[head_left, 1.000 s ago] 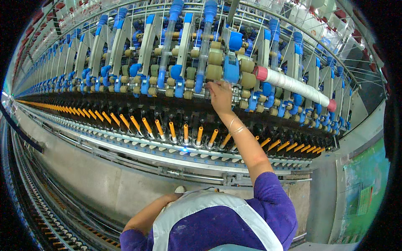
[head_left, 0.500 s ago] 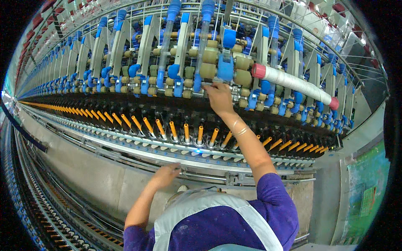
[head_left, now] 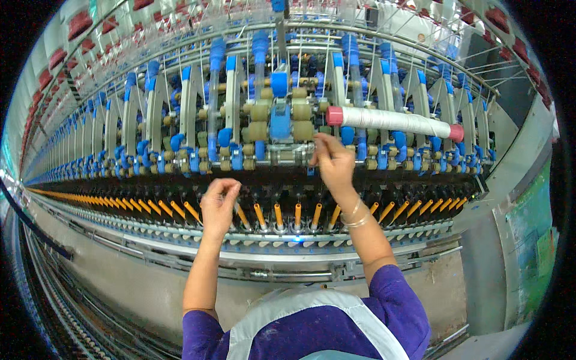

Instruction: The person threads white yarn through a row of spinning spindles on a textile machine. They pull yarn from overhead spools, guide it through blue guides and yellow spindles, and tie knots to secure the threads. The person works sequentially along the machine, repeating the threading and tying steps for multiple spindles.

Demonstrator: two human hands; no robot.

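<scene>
My right hand [head_left: 333, 165] is raised in front of a drafting roller row, its fingers bent together just below the tan rollers [head_left: 302, 129] of a lifted blue-topped arm [head_left: 279, 122]. Lower and to the left, my left hand [head_left: 219, 205] hangs before the row of orange spindles [head_left: 298, 216], thumb and fingertips pinched together. Any thread between the fingertips of either hand is too fine to make out. A white-wound bobbin with pink ends [head_left: 393, 121] lies across the roller arms, right of my right hand.
Grey weighting arms [head_left: 233, 90] and clear tubes with blue caps [head_left: 260, 60] line the spinning frame. A metal rail [head_left: 288, 257] runs along its lower front. Another machine row [head_left: 60, 300] stands at the left, and a green panel [head_left: 534, 240] at the right.
My left hand has risen from above the floor to the spindles. My right hand has come down and right relative to the lifted arm. The view has turned slightly.
</scene>
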